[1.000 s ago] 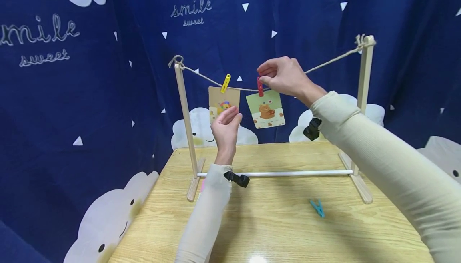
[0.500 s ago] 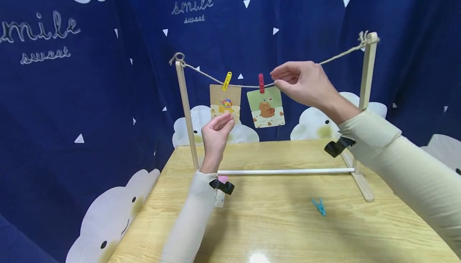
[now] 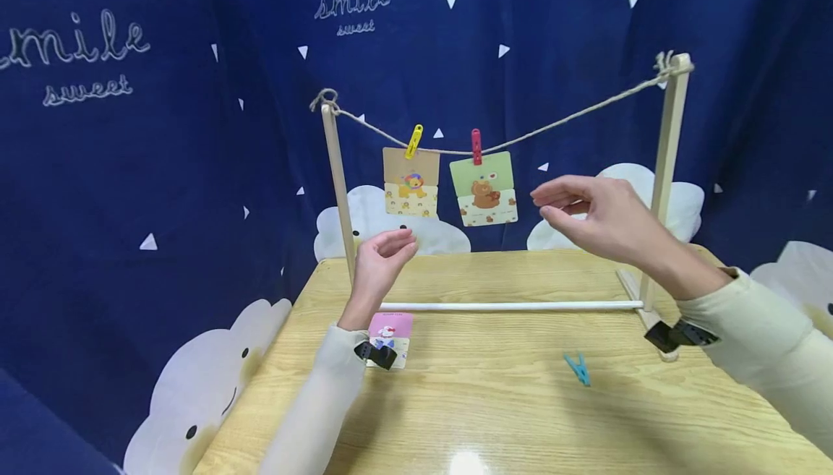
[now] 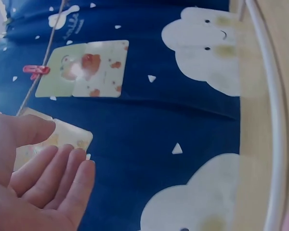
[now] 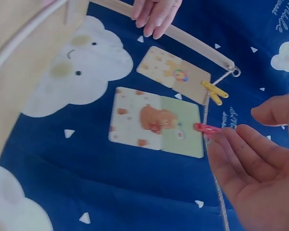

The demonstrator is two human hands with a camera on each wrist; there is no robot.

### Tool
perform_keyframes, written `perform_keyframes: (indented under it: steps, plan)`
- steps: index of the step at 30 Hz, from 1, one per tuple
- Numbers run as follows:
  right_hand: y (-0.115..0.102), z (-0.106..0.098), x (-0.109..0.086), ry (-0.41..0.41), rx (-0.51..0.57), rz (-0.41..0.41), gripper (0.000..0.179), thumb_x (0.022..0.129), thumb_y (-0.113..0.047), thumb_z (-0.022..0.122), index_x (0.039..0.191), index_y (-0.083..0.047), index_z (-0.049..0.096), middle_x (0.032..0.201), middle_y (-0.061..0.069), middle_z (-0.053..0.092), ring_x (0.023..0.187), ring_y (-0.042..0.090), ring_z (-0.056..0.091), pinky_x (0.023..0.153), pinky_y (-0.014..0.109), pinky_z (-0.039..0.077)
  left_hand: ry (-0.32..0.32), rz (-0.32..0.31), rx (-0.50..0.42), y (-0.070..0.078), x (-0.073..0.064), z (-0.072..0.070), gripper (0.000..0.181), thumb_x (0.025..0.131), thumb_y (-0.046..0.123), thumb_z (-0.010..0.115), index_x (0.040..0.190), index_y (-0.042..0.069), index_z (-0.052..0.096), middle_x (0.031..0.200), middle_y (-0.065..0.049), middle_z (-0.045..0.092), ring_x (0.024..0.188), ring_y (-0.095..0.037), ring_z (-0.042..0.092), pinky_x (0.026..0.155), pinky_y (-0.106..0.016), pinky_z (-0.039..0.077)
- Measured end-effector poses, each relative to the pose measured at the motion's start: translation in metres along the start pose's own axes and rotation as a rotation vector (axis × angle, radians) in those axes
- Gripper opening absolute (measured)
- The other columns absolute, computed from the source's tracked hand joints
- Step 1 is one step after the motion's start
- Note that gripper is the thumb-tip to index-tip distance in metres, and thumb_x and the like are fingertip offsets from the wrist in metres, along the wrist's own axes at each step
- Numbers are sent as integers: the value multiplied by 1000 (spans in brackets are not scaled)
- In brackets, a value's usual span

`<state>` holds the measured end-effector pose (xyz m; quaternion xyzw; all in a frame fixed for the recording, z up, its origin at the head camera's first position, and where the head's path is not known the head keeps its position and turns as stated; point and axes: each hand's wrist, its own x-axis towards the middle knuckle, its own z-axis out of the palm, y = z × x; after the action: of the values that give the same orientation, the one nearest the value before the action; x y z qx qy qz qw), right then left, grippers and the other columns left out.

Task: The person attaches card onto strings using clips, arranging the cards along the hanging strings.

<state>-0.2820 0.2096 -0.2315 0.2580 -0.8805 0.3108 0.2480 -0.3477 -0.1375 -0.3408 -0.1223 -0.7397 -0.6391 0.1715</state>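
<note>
Two cards hang from a sagging string [image 3: 579,115]. A yellow clothespin [image 3: 413,142] clips the tan lion card [image 3: 411,184], and a red clothespin [image 3: 477,147] clips the green bear card [image 3: 484,193], which tilts slightly. My left hand [image 3: 380,265] is held in the air below the lion card, fingers relaxed and holding nothing. To the right of the bear card my right hand [image 3: 601,218] hovers with its thumb and fingers apart, nothing between them. On the table lie a pink card [image 3: 397,325], partly behind my left wrist, and a blue clothespin [image 3: 578,369].
The string is tied to two wooden posts, left [image 3: 336,178] and right [image 3: 669,150], on flat feet. A white rod [image 3: 514,306] joins them low down. The wooden table [image 3: 494,410] stands before a blue cloud-print curtain [image 3: 260,19].
My right hand has let go of the red clothespin and moved right and down. My left hand has dropped down and left, away from the lion card, uncovering the pink card.
</note>
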Motion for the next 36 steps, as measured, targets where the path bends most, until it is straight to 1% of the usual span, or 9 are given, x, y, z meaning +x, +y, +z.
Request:
perform_keyframes:
  steps: [6,11,15,22,26,29,31,33,36]
  plan:
    - [23,5,-28,-24,-53,37,18,98,-21,71,115,-20,76,100,-6,76,88,8,69,76,7,47,25,-23,146,-13,-9,-11,36,91,14,78,127,9,73,118,-12,76,107,-25,72,95,-37,56]
    - [43,10,-51,-54,-53,49,18,98,-22,71,115,-18,75,100,-5,76,87,2,68,76,10,50,57,-82,282,-27,-19,-17,42,90,21,78,131,13,72,125,-6,74,110,-26,71,92,-41,57]
    - [61,15,-71,-77,-35,73,18,98,-21,72,114,-16,75,102,-3,77,88,-1,67,75,12,52,39,-150,389,-39,-27,-19,48,91,28,78,135,11,69,132,-7,70,118,-29,66,96,-45,55]
    - [85,30,-96,-156,25,144,21,97,-21,74,116,-12,75,105,2,77,88,1,68,74,20,57,-19,-243,558,-60,-40,-22,64,90,32,79,143,2,59,142,-19,61,129,-38,60,102,-50,51]
    - [94,41,-107,-188,23,163,22,96,-20,75,116,-10,75,103,1,76,87,3,68,74,22,58,-47,-310,571,-67,-47,-22,73,87,32,82,146,-1,54,130,-22,67,103,-30,73,91,-45,57]
    - [100,51,-115,-215,24,176,22,96,-20,74,115,-9,75,100,-1,75,86,5,69,73,23,58,-54,-351,593,-73,-52,-22,79,86,34,84,148,-2,51,129,-23,67,104,-30,72,92,-46,56]
    - [104,58,-120,-228,18,178,21,97,-22,74,115,-11,75,101,-2,75,87,6,70,74,24,58,-63,-357,627,-77,-55,-23,80,86,35,84,148,-3,51,134,-24,64,122,-39,63,100,-52,52]
    - [107,64,-126,-238,18,178,20,96,-22,75,114,-12,75,101,-2,75,86,6,70,74,25,58,-67,-352,652,-81,-58,-23,79,86,35,84,146,-4,52,142,-26,58,131,-42,55,105,-54,48]
    - [110,74,-132,-250,29,177,22,95,-21,76,114,-11,75,104,0,75,86,6,70,74,26,58,-71,-357,648,-85,-61,-25,79,85,33,85,146,-4,52,138,-27,62,127,-41,58,104,-53,49]
